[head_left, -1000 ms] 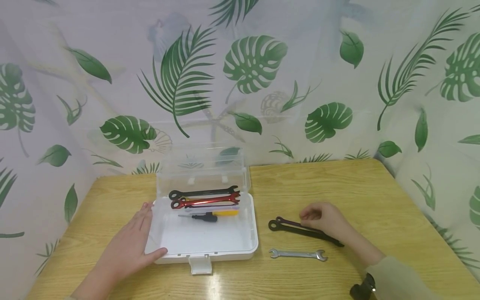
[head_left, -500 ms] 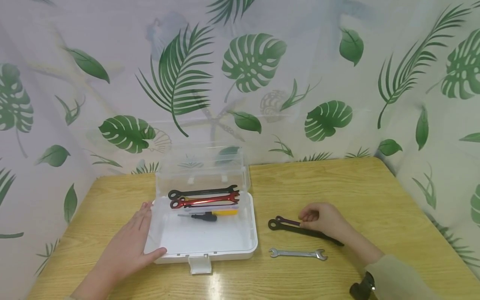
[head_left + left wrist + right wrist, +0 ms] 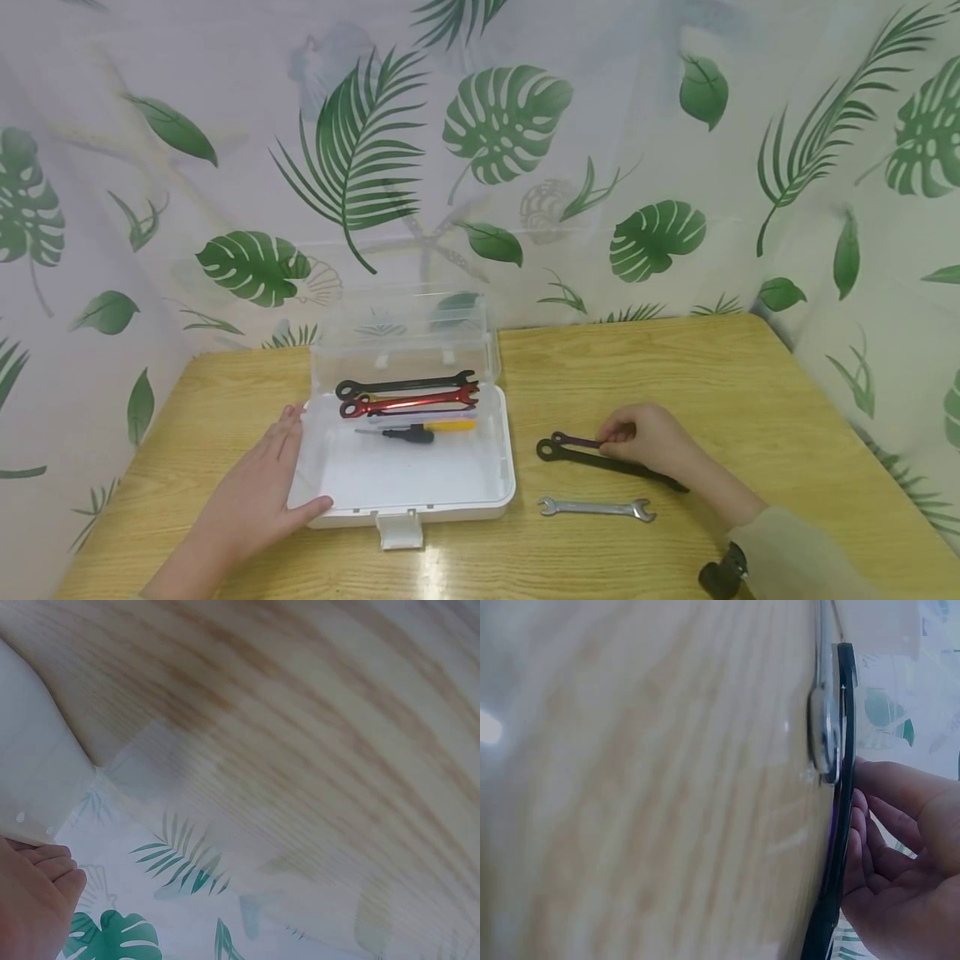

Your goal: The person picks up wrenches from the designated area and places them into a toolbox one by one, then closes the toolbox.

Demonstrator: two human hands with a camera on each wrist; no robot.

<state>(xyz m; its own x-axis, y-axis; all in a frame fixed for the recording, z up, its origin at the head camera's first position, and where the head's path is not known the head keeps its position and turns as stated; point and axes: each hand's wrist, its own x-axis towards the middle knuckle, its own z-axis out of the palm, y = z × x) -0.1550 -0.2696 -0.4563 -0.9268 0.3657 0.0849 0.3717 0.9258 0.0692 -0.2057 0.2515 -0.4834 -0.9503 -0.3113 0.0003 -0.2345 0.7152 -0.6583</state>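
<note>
My left hand (image 3: 251, 492) rests along the left side of the white plastic toolbox (image 3: 491, 505), fingers straight and thumb on the front rim. At the right, my right hand (image 3: 651, 435) pinches a small dark purple combination wrench (image 3: 577, 441) between thumb and fingertips. Its far end is hidden by the hand. Right beside it on the table lies a longer black wrench (image 3: 592, 460), passing under the hand. Closer to me lies a silver double open-ended wrench (image 3: 596, 507). The right wrist view shows the fingers (image 3: 889, 791) close behind the black wrench (image 3: 847, 712).
Inside the toolbox lie a black wrench (image 3: 408, 385), a red wrench (image 3: 412, 402), a black-handled screwdriver (image 3: 411, 434) and a yellow-handled tool (image 3: 453, 426). The clear lid (image 3: 405, 358) stands raised at the back. A leaf-print cloth (image 3: 570, 275) hangs behind the wooden table (image 3: 637, 367).
My right thumb and fingertips have closed on the purple wrench, and its shaft past the fingers has gone from sight. My left hand stays on the toolbox.
</note>
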